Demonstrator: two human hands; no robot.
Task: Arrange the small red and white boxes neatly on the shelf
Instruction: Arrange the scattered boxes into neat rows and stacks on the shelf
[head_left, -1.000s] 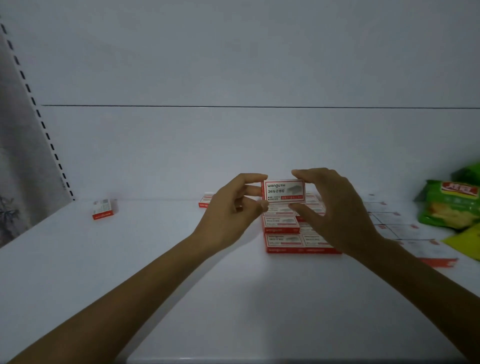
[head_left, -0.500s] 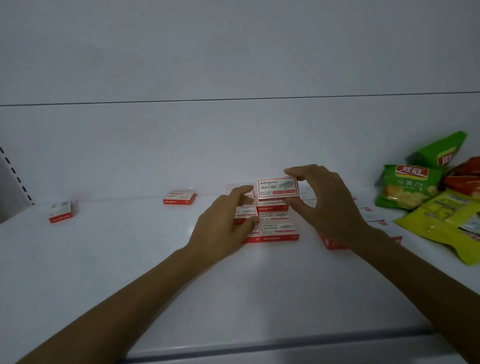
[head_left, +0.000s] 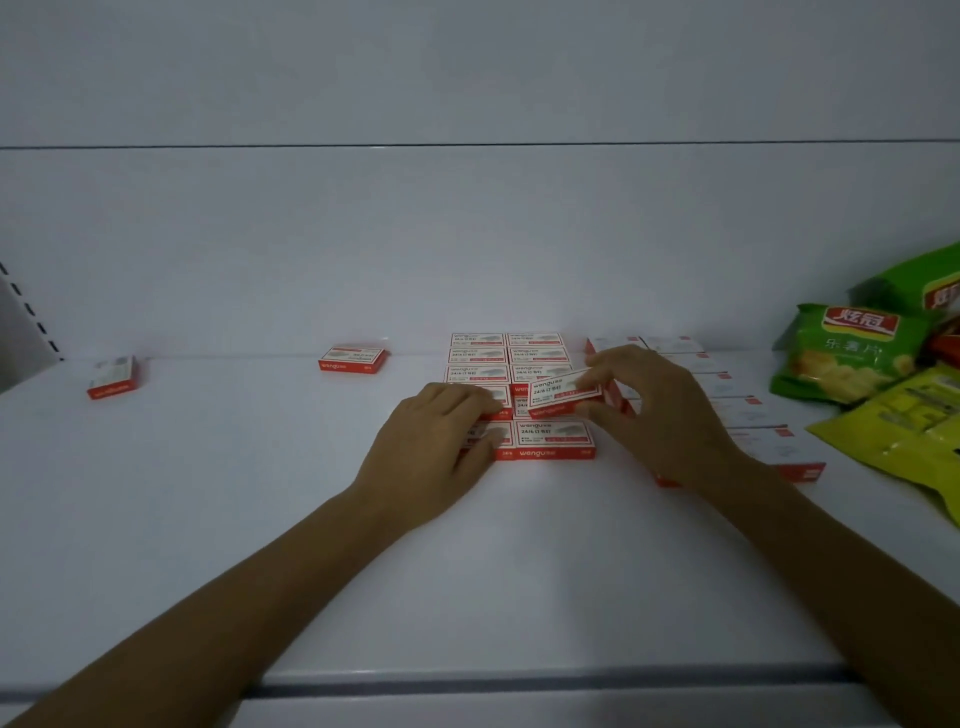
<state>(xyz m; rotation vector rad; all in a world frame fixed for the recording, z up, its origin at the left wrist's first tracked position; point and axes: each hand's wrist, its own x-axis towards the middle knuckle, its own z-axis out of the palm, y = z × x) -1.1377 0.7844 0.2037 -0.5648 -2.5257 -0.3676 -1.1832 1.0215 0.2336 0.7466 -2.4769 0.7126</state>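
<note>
Left forearm (head_left: 234, 623) — right forearm (head_left: 857, 597) — bare.

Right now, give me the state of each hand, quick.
Left hand: open, fingers resting on the grid of boxes.
Right hand: closed, pinching a tilted red and white box over that grid.

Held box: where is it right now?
Head view, just right of centre: the held box is tilted, pinched by the right hand, over the right column of the box grid, behind its front row.
</note>
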